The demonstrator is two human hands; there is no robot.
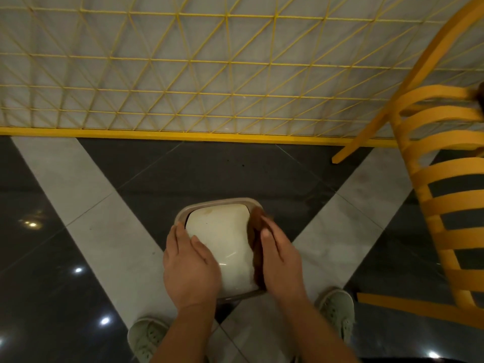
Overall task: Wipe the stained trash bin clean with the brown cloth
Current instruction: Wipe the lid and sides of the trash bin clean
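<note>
A small trash bin [222, 231] with a cream swing lid and a beige rim stands on the floor between my feet. Faint brownish marks show near the lid's far edge. My left hand [190, 265] rests on the bin's left side, fingers straight along the rim and thumb on the lid. My right hand [279, 258] presses the brown cloth [255, 231] flat against the bin's right side. The cloth runs along the lid's right edge and sticks out past my fingertips. Most of the bin's body is hidden below the lid.
A yellow slatted chair [440, 205] stands close on the right, one leg reaching toward the wall. A yellow wire lattice [183, 74] with a yellow base bar covers the wall ahead. The floor is glossy dark and light tile. My two pale shoes flank the bin.
</note>
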